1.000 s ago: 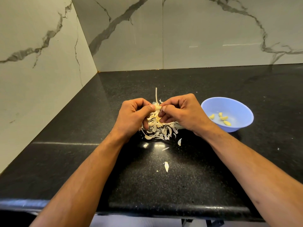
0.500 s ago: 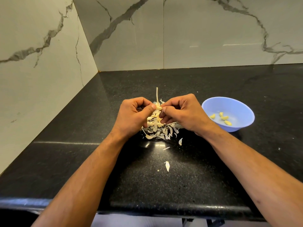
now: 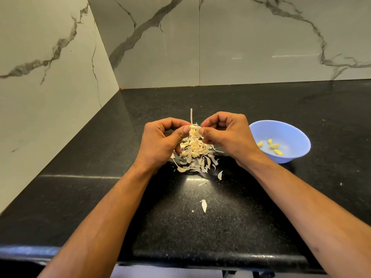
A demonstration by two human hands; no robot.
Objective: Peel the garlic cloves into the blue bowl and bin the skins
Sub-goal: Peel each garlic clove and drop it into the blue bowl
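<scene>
Both hands are up over the skins, working one clove between them. The left hand has its fingers curled in and its thumb pressed against the garlic clove, pinching one side of it. The right hand pinches the other side with thumb and forefinger, the remaining fingers tucked under. From here I cannot tell how much skin is left on the clove; it looks pale and partly bare.

The best way to finish, I'd say, is to let the left hand hold the clove steady while the right catches a loose edge of skin with a nail and draws it off along the length, rather than squeezing, which would bruise it. Keeping the hands right above the pile of skins means whatever comes away drops onto that heap instead of scattering.

A few stray flakes already lie nearer the front edge of the black bench, so those will need gathering for the bin. The blue bowl sits just beside the right wrist with four peeled cloves in it, a short carry for the finished one.
</scene>
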